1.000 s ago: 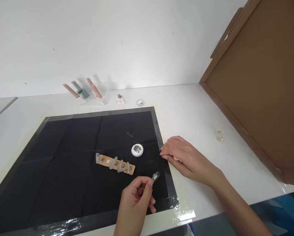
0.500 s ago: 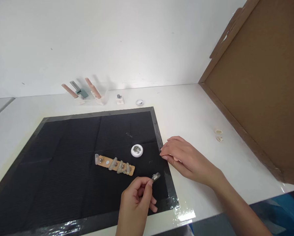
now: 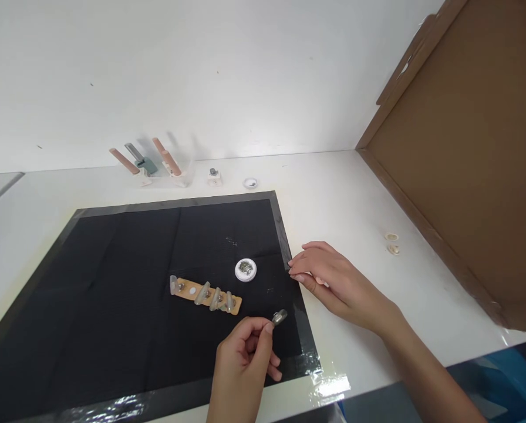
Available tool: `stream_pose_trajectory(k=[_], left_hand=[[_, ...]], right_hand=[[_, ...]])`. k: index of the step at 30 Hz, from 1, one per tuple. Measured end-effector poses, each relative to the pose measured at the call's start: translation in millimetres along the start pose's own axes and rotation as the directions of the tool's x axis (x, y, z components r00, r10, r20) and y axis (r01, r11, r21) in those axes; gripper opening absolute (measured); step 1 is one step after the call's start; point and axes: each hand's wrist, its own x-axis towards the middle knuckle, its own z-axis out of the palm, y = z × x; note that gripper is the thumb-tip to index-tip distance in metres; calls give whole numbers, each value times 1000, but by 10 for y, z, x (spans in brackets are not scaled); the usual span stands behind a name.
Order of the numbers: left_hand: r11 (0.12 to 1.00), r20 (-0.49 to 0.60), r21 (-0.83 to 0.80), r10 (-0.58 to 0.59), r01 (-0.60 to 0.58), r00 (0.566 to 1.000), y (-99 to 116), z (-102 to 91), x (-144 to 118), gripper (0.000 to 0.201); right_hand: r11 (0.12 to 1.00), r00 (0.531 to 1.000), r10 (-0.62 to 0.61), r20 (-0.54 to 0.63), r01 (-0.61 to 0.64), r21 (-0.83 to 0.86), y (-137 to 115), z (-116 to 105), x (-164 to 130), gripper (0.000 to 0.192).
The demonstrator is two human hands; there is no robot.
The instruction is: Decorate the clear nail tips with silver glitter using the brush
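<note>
I see the black mat (image 3: 113,282) on the white table (image 3: 355,194), unchanged; the wooden strip (image 3: 205,294) and small white dish (image 3: 246,270) lie where they did; my right hand (image 3: 333,282) has eased slightly, fingers loosely together at the mat's edge, holding nothing I can see; my left hand (image 3: 245,358) stays pinched on the clear nail tip (image 3: 279,318), above the mat's near edge.

Single head-worn view, looking forward and down

The white desk (image 3: 355,200) is seen from above and close by, facing the white back wall (image 3: 201,70); the flat black rectangular mat (image 3: 113,282) fills the near left, brown cardboard sheet (image 3: 465,147) the right.
</note>
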Motion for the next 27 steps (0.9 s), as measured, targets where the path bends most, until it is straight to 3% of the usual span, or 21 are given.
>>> stream_pose_trajectory(k=[13, 19, 27], left_hand=[[1000, -9, 30, 5, -5, 1000, 7, 14, 8, 22], [996, 67, 72, -49, 44, 997, -15, -34, 64, 21], [996, 74, 49, -76, 73, 994, 11, -52, 90, 22]], right_hand=[[1000, 1000, -10, 7, 10, -6, -12, -6, 5, 13], [1000, 1000, -4, 12, 4, -2, -5, 1, 11, 13], [997, 998, -49, 39, 46, 56, -7, 5, -4, 13]])
